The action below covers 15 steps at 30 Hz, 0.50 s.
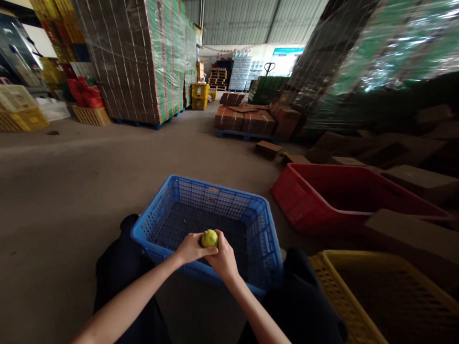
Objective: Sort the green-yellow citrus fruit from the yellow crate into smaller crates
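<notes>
A small yellow-green citrus fruit [209, 238] is held between both hands, above the near side of a blue plastic crate [215, 191]. My left hand [192, 248] grips it from the left, and my right hand [224, 255] wraps its right and near side. The thumbs come together just below the fruit. Part of its underside is hidden by the fingers. Through the open top of the crate its dark slatted bottom shows, with a tiny speck on it.
To the right stand a red plastic tub [304, 200] and a yellow crate [344, 286]. Cardboard boxes [247, 119] lie on a blue pallet ahead. A tall wrapped stack [125, 62] rises at the left, another at the right. My knees flank the blue crate.
</notes>
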Each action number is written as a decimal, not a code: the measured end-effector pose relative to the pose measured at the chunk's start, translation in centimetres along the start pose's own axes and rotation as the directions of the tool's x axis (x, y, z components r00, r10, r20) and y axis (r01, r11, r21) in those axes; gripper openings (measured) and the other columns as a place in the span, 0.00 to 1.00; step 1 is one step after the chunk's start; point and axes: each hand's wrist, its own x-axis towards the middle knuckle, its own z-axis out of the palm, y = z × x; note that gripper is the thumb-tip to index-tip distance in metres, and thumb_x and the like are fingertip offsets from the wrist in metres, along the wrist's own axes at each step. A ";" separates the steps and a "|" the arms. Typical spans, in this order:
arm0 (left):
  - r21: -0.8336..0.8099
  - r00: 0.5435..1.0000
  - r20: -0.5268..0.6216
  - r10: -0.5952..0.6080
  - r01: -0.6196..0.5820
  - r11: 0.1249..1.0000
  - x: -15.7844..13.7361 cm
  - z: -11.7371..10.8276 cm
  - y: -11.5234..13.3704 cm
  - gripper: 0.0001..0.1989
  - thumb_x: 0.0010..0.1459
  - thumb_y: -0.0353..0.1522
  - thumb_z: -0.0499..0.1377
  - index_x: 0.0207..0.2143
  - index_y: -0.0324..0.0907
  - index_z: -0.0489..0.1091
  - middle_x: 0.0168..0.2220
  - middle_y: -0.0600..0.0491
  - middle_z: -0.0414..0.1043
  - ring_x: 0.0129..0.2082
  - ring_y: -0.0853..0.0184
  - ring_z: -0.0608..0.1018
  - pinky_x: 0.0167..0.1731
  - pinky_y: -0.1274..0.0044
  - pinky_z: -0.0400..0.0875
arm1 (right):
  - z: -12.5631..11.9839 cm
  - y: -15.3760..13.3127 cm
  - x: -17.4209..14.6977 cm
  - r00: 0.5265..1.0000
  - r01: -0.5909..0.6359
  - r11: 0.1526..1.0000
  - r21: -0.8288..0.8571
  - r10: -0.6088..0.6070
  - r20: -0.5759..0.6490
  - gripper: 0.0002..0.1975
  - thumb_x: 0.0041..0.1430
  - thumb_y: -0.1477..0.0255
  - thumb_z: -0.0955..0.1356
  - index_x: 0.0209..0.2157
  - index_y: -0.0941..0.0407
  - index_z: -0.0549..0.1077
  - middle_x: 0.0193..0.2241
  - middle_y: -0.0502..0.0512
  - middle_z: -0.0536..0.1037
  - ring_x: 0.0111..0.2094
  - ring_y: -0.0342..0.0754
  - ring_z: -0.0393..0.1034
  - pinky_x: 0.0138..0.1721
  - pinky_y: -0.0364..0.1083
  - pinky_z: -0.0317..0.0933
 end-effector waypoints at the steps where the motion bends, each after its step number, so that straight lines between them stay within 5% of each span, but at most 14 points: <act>1: 0.000 1.000 -0.001 0.003 -0.003 1.000 0.0 0.0 0.0 0.23 0.46 0.48 0.64 0.32 0.36 0.75 0.27 0.53 0.75 0.27 0.67 0.72 0.27 0.80 0.60 | 0.0 0.0 0.0 1.000 -0.004 1.000 0.000 0.004 0.004 0.25 0.43 0.74 0.68 0.46 0.55 0.64 0.37 0.59 0.77 0.34 0.54 0.75 0.34 0.48 0.68; 15: 0.018 1.000 0.006 0.011 -0.011 1.000 0.0 0.0 -0.3 0.21 0.48 0.47 0.63 0.31 0.37 0.75 0.26 0.54 0.73 0.26 0.68 0.72 0.26 0.80 0.59 | -0.1 -0.2 0.0 1.000 -0.012 1.000 0.005 0.012 0.007 0.25 0.43 0.75 0.68 0.46 0.54 0.63 0.37 0.59 0.77 0.34 0.54 0.75 0.34 0.48 0.68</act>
